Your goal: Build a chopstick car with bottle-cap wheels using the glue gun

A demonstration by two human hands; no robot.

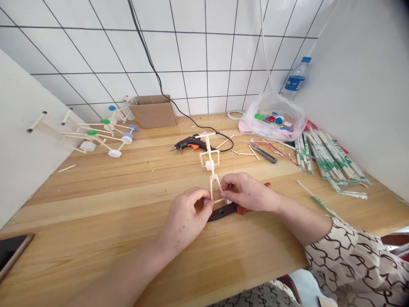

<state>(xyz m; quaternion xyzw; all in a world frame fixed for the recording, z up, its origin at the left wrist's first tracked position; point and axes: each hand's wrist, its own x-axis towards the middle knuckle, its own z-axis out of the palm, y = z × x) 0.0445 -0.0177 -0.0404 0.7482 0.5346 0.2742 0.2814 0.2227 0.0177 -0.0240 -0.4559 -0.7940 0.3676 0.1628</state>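
A small frame of pale wooden sticks (211, 164) stands upright on the wooden table (111, 200), with a white cap fixed near its middle. My left hand (188, 217) pinches the frame's lower left end. My right hand (246, 192) pinches its lower right end. Both hands rest on the table. Red-handled pliers (228, 210) lie flat just under and between the hands.
A black glue gun (191, 143) with its cord lies behind the frame. Finished stick-and-cap models (105, 134) and a cardboard box (153, 111) sit at the back left. A bag of bottle caps (275, 119), wrapped chopsticks (329, 160), a cutter and a water bottle (295, 79) are at the right. A phone (12, 251) lies at the left edge.
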